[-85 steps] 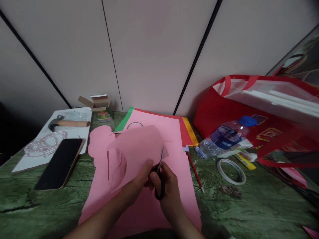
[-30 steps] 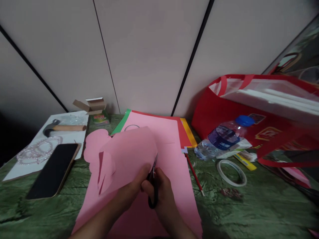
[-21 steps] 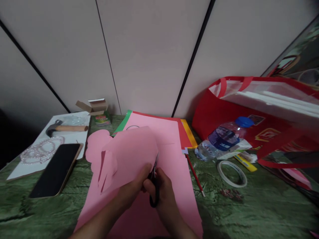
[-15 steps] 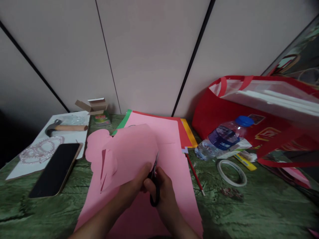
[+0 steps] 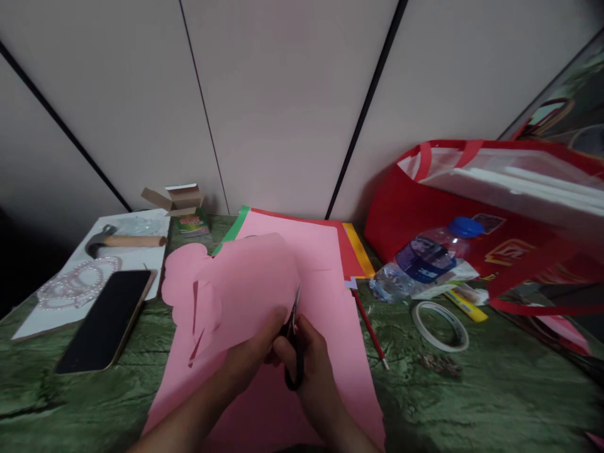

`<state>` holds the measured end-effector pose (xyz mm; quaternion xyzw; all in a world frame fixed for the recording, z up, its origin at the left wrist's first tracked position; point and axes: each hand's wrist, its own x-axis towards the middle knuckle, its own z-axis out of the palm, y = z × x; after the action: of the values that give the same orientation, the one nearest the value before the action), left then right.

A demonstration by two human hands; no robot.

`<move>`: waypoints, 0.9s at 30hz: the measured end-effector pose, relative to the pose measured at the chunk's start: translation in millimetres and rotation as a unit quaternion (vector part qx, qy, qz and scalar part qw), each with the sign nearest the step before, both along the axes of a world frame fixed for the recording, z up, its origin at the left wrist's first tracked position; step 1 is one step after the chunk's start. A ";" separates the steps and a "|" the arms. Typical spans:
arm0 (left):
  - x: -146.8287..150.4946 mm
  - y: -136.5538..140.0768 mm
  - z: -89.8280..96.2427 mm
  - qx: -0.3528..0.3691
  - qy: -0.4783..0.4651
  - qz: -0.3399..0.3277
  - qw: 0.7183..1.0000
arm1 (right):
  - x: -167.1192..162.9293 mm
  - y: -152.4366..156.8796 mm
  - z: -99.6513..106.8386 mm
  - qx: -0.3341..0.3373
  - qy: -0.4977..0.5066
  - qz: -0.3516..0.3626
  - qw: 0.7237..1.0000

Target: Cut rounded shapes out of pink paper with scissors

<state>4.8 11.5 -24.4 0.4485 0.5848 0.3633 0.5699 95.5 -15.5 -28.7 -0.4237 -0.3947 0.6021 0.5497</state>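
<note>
My right hand is closed around the black handles of a pair of scissors, whose blades point away from me. The blades lie at the right edge of a piece of pink paper with a curved outline. My left hand pinches that piece near its lower right edge, close to the scissors; some of its fingers are hidden. Beneath both hands lie larger pink sheets. A scalloped pink paper cutout rests to the left, partly under the held piece.
On the left are a phone, a hammer, a bead string and a small opened box. To the right lie a red pencil, a tape roll, a water bottle and a red bag.
Both hands, the scissors and the pink paper stay in nearly the same place. The view shifts very slightly.
</note>
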 end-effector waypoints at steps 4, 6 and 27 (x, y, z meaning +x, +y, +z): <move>-0.9 -0.1 -1.0 -0.013 -0.007 0.024 1.000 | 0.7 0.6 -0.6 0.000 0.002 0.004 1.000; -1.8 -0.2 2.7 -0.013 -0.014 0.019 1.000 | 0.8 1.2 -0.7 -0.005 0.003 0.004 1.000; -0.1 -1.9 24.0 -0.018 -0.010 0.033 0.999 | -0.8 0.9 -4.3 -0.023 -0.001 0.005 1.000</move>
<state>4.7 9.5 -0.4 0.4153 0.6002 0.3759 0.5709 94.6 -14.6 -33.1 -0.4348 -0.3835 0.6131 0.5366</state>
